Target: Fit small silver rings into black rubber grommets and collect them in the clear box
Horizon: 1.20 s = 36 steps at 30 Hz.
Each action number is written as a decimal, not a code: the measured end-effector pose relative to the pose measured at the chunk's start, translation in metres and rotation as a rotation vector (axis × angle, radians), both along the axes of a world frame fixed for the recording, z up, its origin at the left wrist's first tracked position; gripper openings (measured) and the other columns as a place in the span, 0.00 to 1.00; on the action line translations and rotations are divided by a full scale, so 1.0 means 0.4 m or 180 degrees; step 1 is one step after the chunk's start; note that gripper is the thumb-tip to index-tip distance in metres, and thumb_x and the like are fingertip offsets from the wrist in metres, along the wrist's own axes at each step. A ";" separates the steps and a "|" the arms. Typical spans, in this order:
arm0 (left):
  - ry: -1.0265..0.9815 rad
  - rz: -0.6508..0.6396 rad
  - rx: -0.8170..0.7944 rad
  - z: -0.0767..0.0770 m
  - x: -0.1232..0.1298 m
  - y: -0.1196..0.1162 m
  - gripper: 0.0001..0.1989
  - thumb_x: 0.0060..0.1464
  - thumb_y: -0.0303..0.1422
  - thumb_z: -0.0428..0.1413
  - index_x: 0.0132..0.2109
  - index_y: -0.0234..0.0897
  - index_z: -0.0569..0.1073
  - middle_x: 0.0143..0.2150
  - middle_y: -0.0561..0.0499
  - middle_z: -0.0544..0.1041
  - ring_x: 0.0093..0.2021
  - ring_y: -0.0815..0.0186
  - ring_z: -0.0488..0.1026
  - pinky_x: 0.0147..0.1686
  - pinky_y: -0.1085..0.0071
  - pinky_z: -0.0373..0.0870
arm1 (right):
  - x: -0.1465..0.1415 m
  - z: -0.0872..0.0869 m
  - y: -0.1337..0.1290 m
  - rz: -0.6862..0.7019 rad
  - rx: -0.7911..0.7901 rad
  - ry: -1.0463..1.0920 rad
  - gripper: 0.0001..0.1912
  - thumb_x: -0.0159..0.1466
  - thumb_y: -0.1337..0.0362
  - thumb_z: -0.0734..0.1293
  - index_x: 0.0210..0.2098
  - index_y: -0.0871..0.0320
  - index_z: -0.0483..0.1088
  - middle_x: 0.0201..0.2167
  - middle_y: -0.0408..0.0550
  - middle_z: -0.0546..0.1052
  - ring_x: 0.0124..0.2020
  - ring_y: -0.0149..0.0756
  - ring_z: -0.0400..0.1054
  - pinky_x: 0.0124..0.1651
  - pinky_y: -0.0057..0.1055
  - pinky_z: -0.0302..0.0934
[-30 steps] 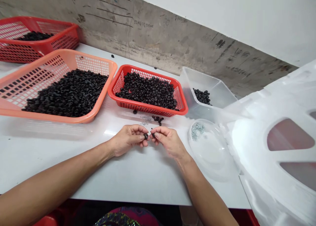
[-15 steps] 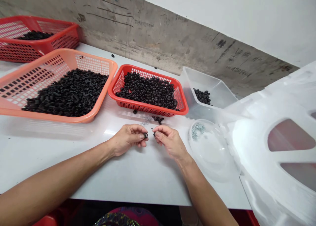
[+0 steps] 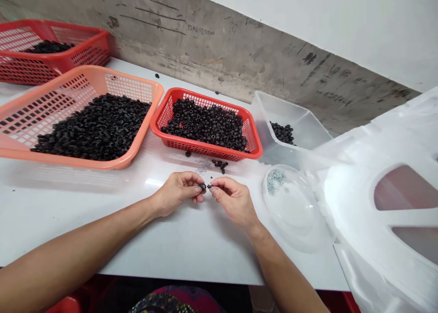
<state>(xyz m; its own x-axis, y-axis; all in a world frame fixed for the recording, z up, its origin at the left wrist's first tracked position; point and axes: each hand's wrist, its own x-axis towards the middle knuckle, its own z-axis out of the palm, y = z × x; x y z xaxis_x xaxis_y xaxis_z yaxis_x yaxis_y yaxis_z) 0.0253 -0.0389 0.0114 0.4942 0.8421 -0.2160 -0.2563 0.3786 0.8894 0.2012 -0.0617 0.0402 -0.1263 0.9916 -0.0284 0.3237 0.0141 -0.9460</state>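
Observation:
My left hand (image 3: 181, 192) pinches a small round black part (image 3: 203, 186) between thumb and index finger. Facing it, my right hand (image 3: 234, 196) is closed on a smaller, narrow black piece (image 3: 209, 186), whose tip points at the round part. The two pieces are very close together; whether they touch is hard to tell. Both hands are held over the white table (image 3: 164, 244). Just beyond them lie several loose black pieces (image 3: 219, 165) and a scatter of tiny metallic bits (image 3: 202, 165).
Beyond my hands is a red basket (image 3: 208, 149) of black rings. An orange basket (image 3: 132, 155) and another red basket (image 3: 99, 50) stand left. At right are a clear bin (image 3: 301, 117), a clear round dish (image 3: 290, 208) with metallic bits, and a large white plastic object (image 3: 362, 226).
My right hand has moved slightly left, bringing its narrow piece up to the round part, and more of that piece shows. My left hand has stayed almost still.

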 end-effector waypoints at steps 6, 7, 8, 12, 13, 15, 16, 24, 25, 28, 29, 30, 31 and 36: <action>0.0180 0.0006 0.0160 0.003 -0.001 -0.003 0.11 0.48 0.31 0.59 0.38 0.31 0.70 0.24 0.51 0.76 0.25 0.70 0.70 0.30 0.70 0.66 | -0.005 -0.004 -0.006 0.0103 0.0262 -0.0353 0.03 0.57 0.65 0.65 0.30 0.58 0.71 0.24 0.43 0.72 0.26 0.31 0.64 0.30 0.27 0.60; 0.0201 0.0010 0.0188 0.004 -0.001 -0.004 0.10 0.48 0.31 0.59 0.38 0.31 0.70 0.24 0.51 0.76 0.25 0.70 0.70 0.30 0.70 0.66 | -0.005 -0.006 -0.007 0.0124 0.0346 -0.0442 0.03 0.58 0.66 0.65 0.30 0.57 0.71 0.25 0.43 0.72 0.27 0.31 0.64 0.31 0.27 0.60; 0.0221 0.0019 0.0215 0.005 -0.001 -0.005 0.10 0.48 0.31 0.59 0.38 0.31 0.70 0.24 0.51 0.76 0.25 0.70 0.70 0.31 0.70 0.66 | -0.005 -0.007 -0.008 0.0149 0.0447 -0.0530 0.03 0.58 0.67 0.65 0.30 0.57 0.71 0.26 0.44 0.72 0.27 0.31 0.65 0.31 0.28 0.60; 0.0287 0.0069 0.0315 0.009 0.001 -0.007 0.09 0.48 0.29 0.58 0.38 0.31 0.70 0.25 0.52 0.75 0.26 0.70 0.71 0.31 0.71 0.66 | 0.001 -0.012 -0.010 0.0320 0.0906 -0.0846 0.07 0.59 0.70 0.63 0.35 0.56 0.73 0.29 0.45 0.74 0.31 0.33 0.67 0.36 0.29 0.62; 0.0301 0.0077 0.0341 0.009 0.002 -0.007 0.08 0.48 0.29 0.57 0.38 0.31 0.70 0.25 0.52 0.75 0.26 0.70 0.71 0.31 0.71 0.66 | 0.002 -0.013 -0.011 0.0365 0.0996 -0.0897 0.08 0.60 0.70 0.63 0.35 0.56 0.73 0.30 0.45 0.74 0.31 0.33 0.68 0.36 0.30 0.63; 0.0339 0.0075 0.0392 0.010 0.004 -0.008 0.08 0.48 0.28 0.57 0.37 0.31 0.71 0.25 0.52 0.74 0.27 0.70 0.71 0.31 0.71 0.66 | 0.003 -0.013 -0.012 0.0438 0.1139 -0.0951 0.10 0.60 0.71 0.62 0.36 0.56 0.73 0.30 0.46 0.74 0.32 0.33 0.68 0.37 0.30 0.63; 0.0367 0.0068 0.0416 0.009 0.004 -0.009 0.07 0.49 0.28 0.57 0.37 0.30 0.71 0.25 0.52 0.74 0.27 0.70 0.71 0.31 0.71 0.66 | 0.002 -0.012 -0.013 0.0469 0.1196 -0.0960 0.10 0.60 0.72 0.61 0.36 0.56 0.73 0.31 0.46 0.75 0.33 0.34 0.69 0.38 0.31 0.64; 0.0536 0.0021 0.0541 0.008 0.005 -0.013 0.07 0.49 0.28 0.55 0.38 0.31 0.72 0.26 0.53 0.73 0.27 0.71 0.71 0.30 0.72 0.66 | -0.009 -0.003 -0.015 0.0401 0.1125 -0.0834 0.10 0.60 0.70 0.62 0.36 0.55 0.74 0.34 0.47 0.75 0.36 0.35 0.70 0.39 0.32 0.65; 0.0559 0.0017 0.0554 0.009 0.006 -0.013 0.07 0.49 0.28 0.55 0.37 0.31 0.72 0.26 0.53 0.73 0.27 0.71 0.70 0.30 0.72 0.66 | -0.009 -0.005 -0.014 0.0358 0.1070 -0.0817 0.09 0.60 0.70 0.62 0.35 0.55 0.74 0.33 0.47 0.75 0.35 0.35 0.69 0.39 0.32 0.64; 0.0638 0.0026 0.0618 0.010 0.007 -0.014 0.06 0.49 0.28 0.55 0.37 0.32 0.72 0.26 0.53 0.73 0.26 0.70 0.70 0.30 0.71 0.66 | -0.011 -0.013 -0.012 0.0149 0.0772 -0.0836 0.07 0.59 0.69 0.63 0.34 0.56 0.72 0.31 0.46 0.75 0.32 0.34 0.68 0.37 0.32 0.63; 0.0672 0.0037 0.0637 0.009 0.008 -0.014 0.07 0.49 0.28 0.55 0.37 0.32 0.72 0.26 0.53 0.73 0.26 0.70 0.70 0.30 0.71 0.66 | -0.010 -0.016 -0.012 0.0081 0.0622 -0.0822 0.06 0.58 0.68 0.63 0.34 0.56 0.72 0.30 0.46 0.74 0.31 0.33 0.68 0.35 0.31 0.63; 0.0707 0.0050 0.0660 0.009 0.008 -0.014 0.07 0.48 0.28 0.55 0.37 0.32 0.72 0.26 0.53 0.73 0.27 0.70 0.70 0.30 0.71 0.66 | -0.010 -0.018 -0.011 0.0039 0.0470 -0.0780 0.05 0.58 0.67 0.64 0.34 0.57 0.71 0.28 0.45 0.74 0.29 0.33 0.67 0.34 0.30 0.62; 0.0742 0.0061 0.0691 0.007 0.008 -0.015 0.07 0.48 0.28 0.54 0.37 0.32 0.72 0.26 0.53 0.73 0.27 0.69 0.70 0.30 0.71 0.66 | -0.010 -0.019 -0.011 0.0032 0.0336 -0.0714 0.04 0.58 0.66 0.64 0.33 0.57 0.70 0.27 0.44 0.73 0.28 0.32 0.66 0.32 0.29 0.62; 0.1134 -0.0021 0.1156 -0.003 0.003 -0.015 0.08 0.51 0.27 0.50 0.38 0.34 0.72 0.27 0.53 0.72 0.29 0.68 0.68 0.33 0.70 0.65 | -0.007 -0.017 -0.010 0.0193 0.0094 -0.0619 0.04 0.59 0.66 0.63 0.31 0.56 0.70 0.24 0.41 0.72 0.26 0.30 0.65 0.32 0.28 0.60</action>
